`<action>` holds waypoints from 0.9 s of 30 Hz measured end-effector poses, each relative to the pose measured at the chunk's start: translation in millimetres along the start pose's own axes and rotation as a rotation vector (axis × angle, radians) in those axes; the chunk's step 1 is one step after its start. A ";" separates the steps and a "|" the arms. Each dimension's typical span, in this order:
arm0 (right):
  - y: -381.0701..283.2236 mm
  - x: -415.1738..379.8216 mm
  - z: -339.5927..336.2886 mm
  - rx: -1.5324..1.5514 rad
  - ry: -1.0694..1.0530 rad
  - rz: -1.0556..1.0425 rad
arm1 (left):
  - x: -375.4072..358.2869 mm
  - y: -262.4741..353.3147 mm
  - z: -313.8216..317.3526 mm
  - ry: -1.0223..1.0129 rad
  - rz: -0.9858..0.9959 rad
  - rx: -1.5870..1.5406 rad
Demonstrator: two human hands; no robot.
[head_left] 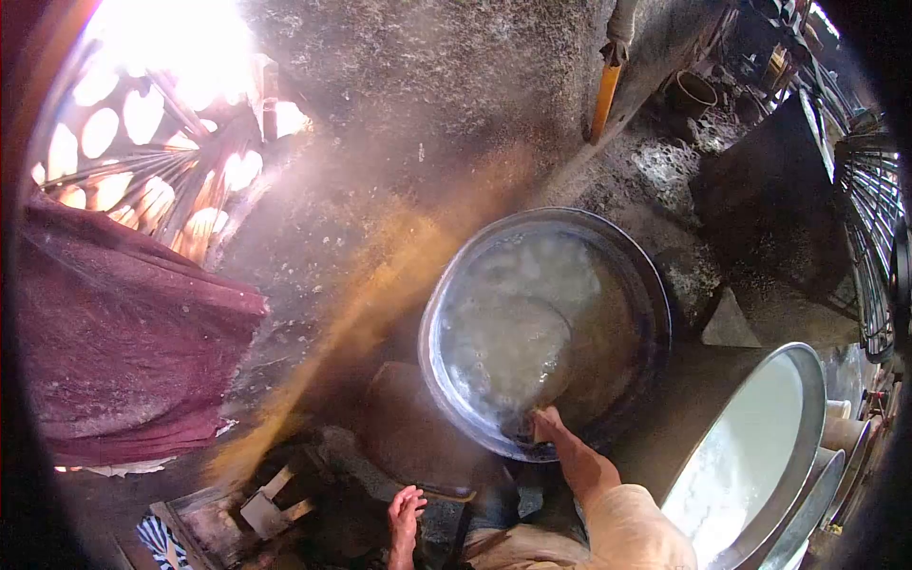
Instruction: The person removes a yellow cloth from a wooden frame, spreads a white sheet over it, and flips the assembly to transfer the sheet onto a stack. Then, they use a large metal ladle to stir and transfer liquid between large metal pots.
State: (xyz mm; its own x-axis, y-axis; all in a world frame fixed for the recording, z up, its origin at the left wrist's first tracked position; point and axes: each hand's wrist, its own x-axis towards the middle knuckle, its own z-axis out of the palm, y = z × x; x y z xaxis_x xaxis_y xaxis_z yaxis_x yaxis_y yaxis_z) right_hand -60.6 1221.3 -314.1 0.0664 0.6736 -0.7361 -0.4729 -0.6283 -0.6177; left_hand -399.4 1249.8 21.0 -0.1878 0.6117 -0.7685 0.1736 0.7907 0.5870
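Observation:
A wide metal pan (655, 313) holds a pale, bubbling liquid with froth on it. My right hand (556, 432) reaches over the pan's near rim and grips the dark handle of a ladle (532, 418) that dips into the liquid. My left hand (407, 508) hangs lower left, fingers loosely spread, holding nothing, above dark debris and wood pieces.
A second large metal pan (807, 380) with white liquid stands at the right, with stacked vessels beside it. A maroon cloth (123, 342) hangs at the left. An orange pipe (606, 95) leans on the sooty wall. Metal grating (869, 218) lies far right.

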 end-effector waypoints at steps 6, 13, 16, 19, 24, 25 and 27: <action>-81.7 -49.1 43.6 0.214 -0.031 0.157 | 2.1 -8.0 -11.6 -0.013 0.060 -0.065; -139.3 -108.7 44.6 -0.062 -0.134 0.090 | 0.6 -15.8 7.0 -0.069 0.112 -0.130; -157.8 -143.4 25.7 -0.067 -0.214 0.039 | 2.2 -10.4 26.1 -0.143 0.172 -0.144; -199.1 -207.2 11.1 -0.089 -0.112 0.086 | -1.2 2.9 53.3 -0.191 0.224 -0.114; -242.3 -334.0 -35.4 -0.110 -0.039 0.194 | -1.3 -0.1 99.1 -0.356 0.348 -0.116; -240.8 -358.1 -47.5 -0.137 -0.028 0.219 | -4.7 -0.5 107.1 -0.379 0.350 -0.092; -240.4 -412.1 -65.3 -0.105 0.046 0.215 | -9.2 -6.0 126.2 -0.451 0.365 -0.021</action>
State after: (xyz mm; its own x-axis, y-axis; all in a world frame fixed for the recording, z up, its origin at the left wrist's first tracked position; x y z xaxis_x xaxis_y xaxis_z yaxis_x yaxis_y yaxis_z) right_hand 83.1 1069.4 119.6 0.0152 0.5028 -0.8642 -0.3870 -0.7940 -0.4688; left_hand -276.7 1236.5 -7.7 0.3121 0.7779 -0.5454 0.1301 0.5336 0.8357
